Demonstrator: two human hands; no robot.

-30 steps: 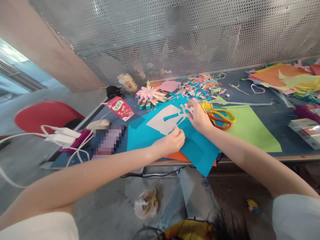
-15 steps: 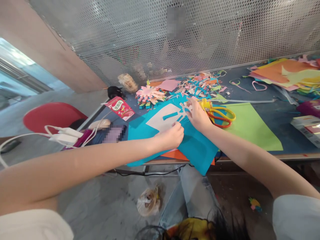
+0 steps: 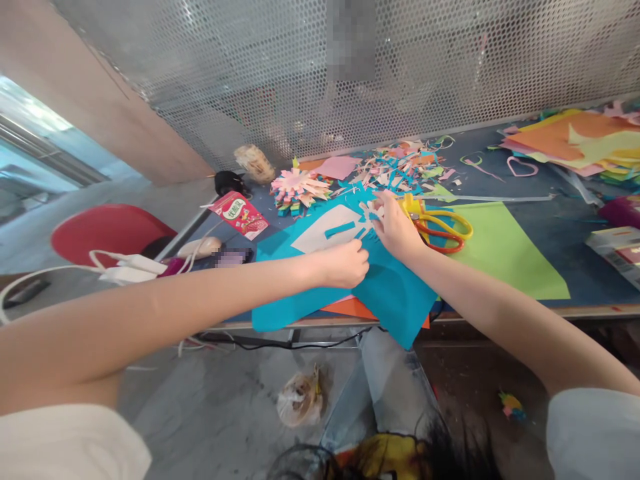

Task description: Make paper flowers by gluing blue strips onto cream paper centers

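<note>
On blue paper sheets [image 3: 400, 293], my right hand [image 3: 397, 227] has its fingers bent over a small fringed white paper piece [image 3: 369, 215], whose thin strips stick out to the left. Just below and to the left is my left hand [image 3: 350, 263], fingers closed in a pinch; whatever they hold is hidden. A white paper sheet [image 3: 320, 230] lies under a loose blue paper strip [image 3: 340, 231], close to the left hand. Touching distance right of my right hand, yellow and orange scissors [image 3: 457, 230] rest on the paper.
A green sheet [image 3: 515, 260] lies to the right. Behind are a layered paper flower [image 3: 299, 185], a pile of paper scraps [image 3: 400, 163] and a red drink carton [image 3: 240, 215]. Coloured sheets [image 3: 575, 137] are stacked far right. White chargers [image 3: 135, 263] with cables sit left.
My left hand has shifted slightly up, closer to the fringed piece, its forearm now covering more of the white sheet. My right hand stays nearly in place.
</note>
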